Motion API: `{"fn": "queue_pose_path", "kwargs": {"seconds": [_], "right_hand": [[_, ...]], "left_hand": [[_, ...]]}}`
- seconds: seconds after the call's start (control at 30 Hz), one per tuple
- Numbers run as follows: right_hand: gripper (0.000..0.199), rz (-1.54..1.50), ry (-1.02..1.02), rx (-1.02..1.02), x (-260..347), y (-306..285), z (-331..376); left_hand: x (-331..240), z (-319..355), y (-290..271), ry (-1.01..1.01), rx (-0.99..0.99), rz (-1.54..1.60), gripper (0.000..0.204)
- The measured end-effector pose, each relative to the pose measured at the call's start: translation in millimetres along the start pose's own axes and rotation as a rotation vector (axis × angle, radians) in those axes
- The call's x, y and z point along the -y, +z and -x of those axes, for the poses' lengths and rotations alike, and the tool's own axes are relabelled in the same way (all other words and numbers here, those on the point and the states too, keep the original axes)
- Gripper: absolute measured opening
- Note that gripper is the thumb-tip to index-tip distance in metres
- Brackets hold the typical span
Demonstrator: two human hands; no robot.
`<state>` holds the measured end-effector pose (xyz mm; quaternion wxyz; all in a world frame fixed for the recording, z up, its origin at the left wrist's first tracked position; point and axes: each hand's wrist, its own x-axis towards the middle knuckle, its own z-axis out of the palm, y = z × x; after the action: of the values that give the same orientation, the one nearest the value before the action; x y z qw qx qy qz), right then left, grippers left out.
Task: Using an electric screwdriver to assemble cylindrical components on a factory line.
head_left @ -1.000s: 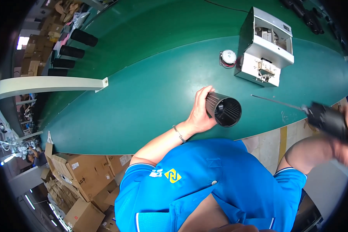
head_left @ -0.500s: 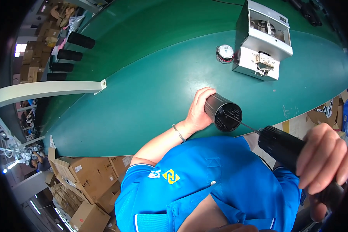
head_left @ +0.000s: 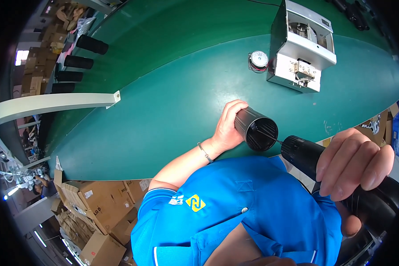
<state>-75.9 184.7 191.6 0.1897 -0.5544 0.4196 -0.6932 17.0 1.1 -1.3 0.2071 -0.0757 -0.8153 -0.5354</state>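
Observation:
My left hand (head_left: 228, 126) is wrapped round a black perforated cylinder (head_left: 247, 119) near the table's front edge, its open end turned toward my right side. In my right hand (head_left: 354, 164) is a black electric screwdriver (head_left: 301, 153), gripped round its body and slanting up to the left. Its long thin bit (head_left: 270, 136) reaches through the open end into the cylinder. What the bit's tip touches inside cannot be made out.
On the green table (head_left: 177, 106) a silver machine housing (head_left: 303, 48) stands at the far right, beside a small round motor (head_left: 258, 60) with wires. Several black cylinders (head_left: 92, 44) lie at the far left behind a white bracket (head_left: 57, 103). Cardboard boxes (head_left: 99, 204) stack at the lower left.
My right hand has moved left with the electric screwdriver, bringing its bit deeper into the cylinder. The left hand and the cylinder have stayed in place.

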Motion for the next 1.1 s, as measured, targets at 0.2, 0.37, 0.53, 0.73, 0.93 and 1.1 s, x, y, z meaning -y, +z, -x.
{"fn": "queue_pose_path", "kwargs": {"seconds": [0.2,0.37,0.53,0.73,0.93,1.1], "right_hand": [[0.061,0.026,0.044,0.012,1.5,0.5,-2.7],[0.059,-0.013,-0.069,-0.196,5.5,0.5,3.1],[0.048,0.037,-0.333,-0.438,57.1,-33.4,23.3],[0.036,0.115,-0.214,-0.495,40.4,-71.4,3.3],[0.054,0.306,-0.116,-0.907,11.7,-72.5,-1.5],[0.049,0.143,-0.060,-0.619,18.4,-77.9,11.6]], "left_hand": [[-0.9,-1.2,1.1,-0.020,-0.003,0.008,0.064],[0.1,-4.3,1.8,-0.005,0.011,-0.067,0.065],[1.6,-10.5,-11.6,-0.198,0.003,-0.092,0.067],[18.8,-3.8,-20.1,-0.250,0.039,0.061,0.073],[7.3,-7.3,-23.9,-0.256,0.079,0.072,0.075],[12.8,-0.8,-12.5,-0.096,0.016,0.091,0.072]]}}
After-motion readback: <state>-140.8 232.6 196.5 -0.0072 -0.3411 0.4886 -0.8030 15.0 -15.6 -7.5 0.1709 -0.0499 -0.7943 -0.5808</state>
